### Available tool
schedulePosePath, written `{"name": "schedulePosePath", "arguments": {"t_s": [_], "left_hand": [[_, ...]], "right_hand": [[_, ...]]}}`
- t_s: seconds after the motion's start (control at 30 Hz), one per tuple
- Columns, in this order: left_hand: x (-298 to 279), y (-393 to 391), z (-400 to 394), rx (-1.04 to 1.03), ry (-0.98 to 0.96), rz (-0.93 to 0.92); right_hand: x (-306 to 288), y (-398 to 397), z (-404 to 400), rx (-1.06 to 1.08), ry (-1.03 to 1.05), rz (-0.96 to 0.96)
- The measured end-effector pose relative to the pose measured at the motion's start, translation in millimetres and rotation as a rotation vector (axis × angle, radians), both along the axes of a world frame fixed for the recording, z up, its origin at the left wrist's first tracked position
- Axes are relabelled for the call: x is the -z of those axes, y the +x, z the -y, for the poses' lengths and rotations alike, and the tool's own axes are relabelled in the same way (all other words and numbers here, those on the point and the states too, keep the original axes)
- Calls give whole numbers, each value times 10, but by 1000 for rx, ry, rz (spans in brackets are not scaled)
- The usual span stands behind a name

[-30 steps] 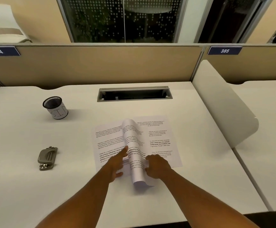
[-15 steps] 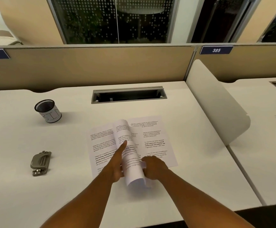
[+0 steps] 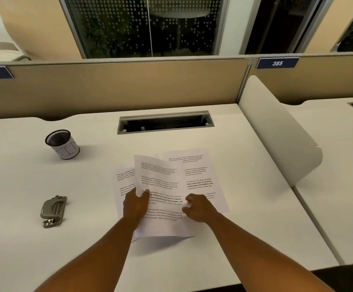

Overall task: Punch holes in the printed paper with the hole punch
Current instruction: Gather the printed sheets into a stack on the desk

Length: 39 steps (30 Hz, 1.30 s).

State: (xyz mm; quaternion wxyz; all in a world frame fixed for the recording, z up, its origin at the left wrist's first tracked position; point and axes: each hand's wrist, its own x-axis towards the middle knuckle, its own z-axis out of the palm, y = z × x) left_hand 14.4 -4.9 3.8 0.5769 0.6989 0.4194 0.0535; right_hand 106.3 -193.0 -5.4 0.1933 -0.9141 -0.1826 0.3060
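The top printed sheet (image 3: 160,186), curled into a roll a second ago, now lies opened flat. The left hand (image 3: 135,204) grips its left edge (thumb on top), while the right hand (image 3: 198,207) has shifted rightward.

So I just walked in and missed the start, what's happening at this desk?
A person is holding a printed sheet in both hands, the left hand gripping its left edge and the right hand its right side, above more sheets on the desk. The hole punch sits untouched to the left.
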Motion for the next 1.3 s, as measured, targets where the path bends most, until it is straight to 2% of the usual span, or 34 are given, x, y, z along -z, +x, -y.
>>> {"name": "schedulePosePath", "arguments": {"t_s": [0.07,0.13,0.23,0.33,0.53,0.6,0.7,0.8,0.93,1.0,1.17,1.3], "left_hand": [[-24,3,-35,4,61,22],[-45,14,-77,11,37,64],[-60,36,-144,20,-105,147],[-83,73,-194,28,-226,165],[-113,180,-241,76,-425,207],[-131,217,-254,94,-434,197],[-126,279,-273,109,-314,135],[-78,339,-273,78,-220,92],[23,434,-235,14,-152,48],[91,492,-211,-17,-164,26],[214,625,-165,-114,-140,-13],[262,740,-55,-56,-15,-94]], "right_hand": [[-9,50,-2,102,70,-29],[-24,102,-13,195,125,-56],[-61,193,-48,314,199,-117],[-112,269,-79,505,374,-307],[-181,399,-122,668,553,-546],[-185,438,-121,724,624,-586],[-163,529,-100,787,698,-595],[-141,637,-91,791,703,-534],[-149,750,-43,690,576,-226],[-152,817,7,676,536,-139],[-113,1012,184,677,396,-28],[-59,1142,324,709,276,1]]}}
